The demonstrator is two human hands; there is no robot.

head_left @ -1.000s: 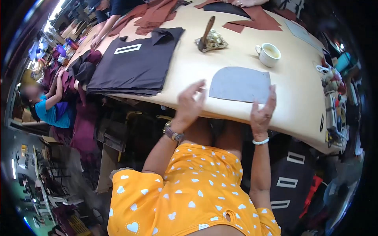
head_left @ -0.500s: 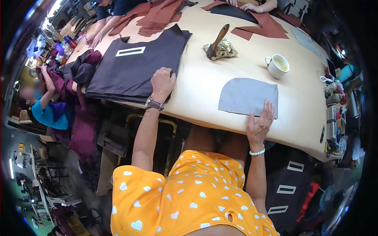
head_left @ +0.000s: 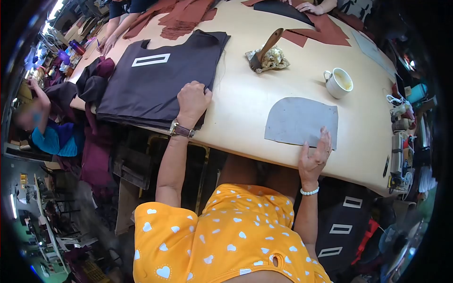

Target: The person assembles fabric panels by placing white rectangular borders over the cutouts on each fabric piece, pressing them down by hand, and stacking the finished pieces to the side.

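My left hand (head_left: 192,103) rests, fingers curled, on the lower right edge of a stack of dark fabric pieces (head_left: 155,82). Its curled fingers hide whatever may be in them. A white rectangular frame shape (head_left: 151,60) marks the top piece. My right hand (head_left: 315,158) lies open, fingertips touching the lower right part of a grey template (head_left: 299,118) with a rounded upper left corner. The template lies flat near the table's front edge.
Behind the template, a wooden-handled brush (head_left: 266,48) leans on a crumpled lump (head_left: 274,59). A white cup (head_left: 338,85) with pale contents stands on the table (head_left: 236,108). Reddish-brown fabric (head_left: 325,33) lies under another person's hands (head_left: 309,8). Another person works at the far left.
The view has shifted slightly, so the template and cup appear a little lower and further right. Both hands keep nearly the same places; my right fingertips sit slightly lower on the template.
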